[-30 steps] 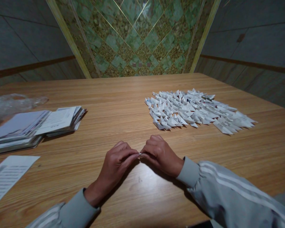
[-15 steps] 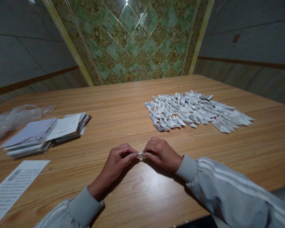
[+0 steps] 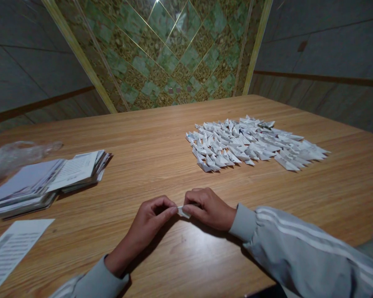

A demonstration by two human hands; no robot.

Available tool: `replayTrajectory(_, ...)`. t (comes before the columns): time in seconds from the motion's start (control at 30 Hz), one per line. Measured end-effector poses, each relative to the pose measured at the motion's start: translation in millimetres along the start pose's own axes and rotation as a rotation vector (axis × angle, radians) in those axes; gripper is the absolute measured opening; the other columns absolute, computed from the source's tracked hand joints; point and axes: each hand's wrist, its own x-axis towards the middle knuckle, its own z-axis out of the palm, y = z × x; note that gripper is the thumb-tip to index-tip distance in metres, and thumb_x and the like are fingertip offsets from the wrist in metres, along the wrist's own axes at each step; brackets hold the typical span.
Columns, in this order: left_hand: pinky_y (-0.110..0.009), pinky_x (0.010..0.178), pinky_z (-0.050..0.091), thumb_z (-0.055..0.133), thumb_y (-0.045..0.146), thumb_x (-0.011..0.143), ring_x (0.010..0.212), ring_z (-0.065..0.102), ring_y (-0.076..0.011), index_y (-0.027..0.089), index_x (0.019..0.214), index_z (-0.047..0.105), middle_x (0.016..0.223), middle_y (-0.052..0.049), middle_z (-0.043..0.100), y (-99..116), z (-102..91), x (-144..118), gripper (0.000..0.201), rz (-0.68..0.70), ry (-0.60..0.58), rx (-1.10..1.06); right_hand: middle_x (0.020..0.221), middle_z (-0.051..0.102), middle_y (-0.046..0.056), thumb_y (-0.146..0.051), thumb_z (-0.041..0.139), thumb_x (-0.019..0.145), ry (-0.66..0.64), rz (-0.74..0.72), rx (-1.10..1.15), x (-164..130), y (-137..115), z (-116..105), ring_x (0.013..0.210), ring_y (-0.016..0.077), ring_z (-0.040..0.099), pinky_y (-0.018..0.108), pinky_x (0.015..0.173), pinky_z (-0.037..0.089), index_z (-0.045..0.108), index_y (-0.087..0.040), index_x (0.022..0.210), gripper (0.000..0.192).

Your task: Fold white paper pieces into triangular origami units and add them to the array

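My left hand [image 3: 149,219] and my right hand [image 3: 208,208] meet over the near middle of the wooden table [image 3: 161,132]. Between their fingertips they pinch a small folded piece of white paper [image 3: 183,211], most of it hidden by the fingers. Farther back on the right lies a spread of several small folded paper pieces [image 3: 251,142], laid close together in rows. Neither hand touches that spread.
At the left lies a fanned stack of printed paper sheets [image 3: 46,180], with crumpled clear plastic [image 3: 15,155] behind it. A single printed sheet [image 3: 9,248] lies at the near left edge. A tiled wall stands behind the table.
The hands stay together on the small paper and have shifted slightly nearer; a bit more of the white piece shows between the fingertips. The view has tilted a little.
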Motion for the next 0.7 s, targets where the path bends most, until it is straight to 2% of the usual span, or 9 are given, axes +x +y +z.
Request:
replayTrajectory(0.13,-0.026,0.065,0.046,0.07,0.037,0.083,0.068,0.059,-0.0148,0.017,0.076,0.07,0.07,-0.001,0.066,2.8,2.0,-1.2,0.021,-0.084,-0.006,-0.161,0.061,0.055,-0.005,-0.018,0.06,0.091,0.05,0.074,0.193,-0.4,-2.8,-0.1,0.057,0.0093,0.049,0.02,0.057,0.032,0.06,-0.016,0.073,0.018)
replayTrajectory(0.27,-0.028,0.068,0.047,0.074,0.037,0.08,0.07,0.06,-0.016,0.017,0.078,0.071,0.073,-0.002,0.069,2.0,3.6,-0.5,0.02,-0.108,0.044,-0.172,0.064,0.058,-0.004,-0.024,0.057,0.094,0.076,0.115,0.266,-1.5,-2.8,2.9,0.059,0.0099,0.051,0.021,0.058,0.034,0.062,-0.016,0.077,0.019)
replayTrajectory(0.37,-0.028,0.065,0.046,0.075,0.038,0.078,0.065,0.059,-0.0154,0.016,0.071,0.071,0.068,-0.002,0.068,0.2,2.9,-1.5,0.023,-0.121,0.074,-0.184,0.064,0.058,-0.004,-0.027,0.054,0.096,0.038,0.106,0.285,-2.9,-1.1,4.7,0.059,0.0101,0.051,0.021,0.058,0.034,0.063,-0.017,0.08,0.02)
replayTrajectory(0.5,-0.028,0.065,0.046,0.076,0.038,0.077,0.065,0.06,-0.0158,0.017,0.071,0.071,0.067,-0.002,0.069,0.5,1.0,-2.7,0.023,-0.146,0.085,-0.207,0.055,0.054,-0.007,-0.038,0.045,0.102,-0.058,0.129,0.464,-4.8,3.5,2.2,0.049,0.0095,0.05,0.021,0.054,0.038,0.061,-0.017,0.088,0.03)
replayTrajectory(0.6,-0.028,0.066,0.046,0.076,0.038,0.077,0.065,0.06,-0.016,0.016,0.071,0.071,0.067,-0.003,0.069,2.3,-0.4,-1.5,0.023,-0.151,0.131,-0.193,0.056,0.059,-0.005,-0.043,0.037,0.105,-0.13,0.09,0.52,-4.4,6.4,-2.5,0.053,0.0109,0.057,0.023,0.063,0.045,0.063,-0.016,0.1,0.038)
replayTrajectory(0.7,-0.027,0.067,0.047,0.077,0.037,0.077,0.068,0.061,-0.0163,0.015,0.072,0.072,0.07,-0.004,0.071,4.0,-0.4,-0.1,0.022,-0.153,0.171,-0.177,0.061,0.064,-0.003,-0.04,0.034,0.107,-0.134,0.031,0.443,-2.9,7.7,-5.3,0.064,0.0134,0.062,0.026,0.073,0.047,0.064,-0.015,0.113,0.039)
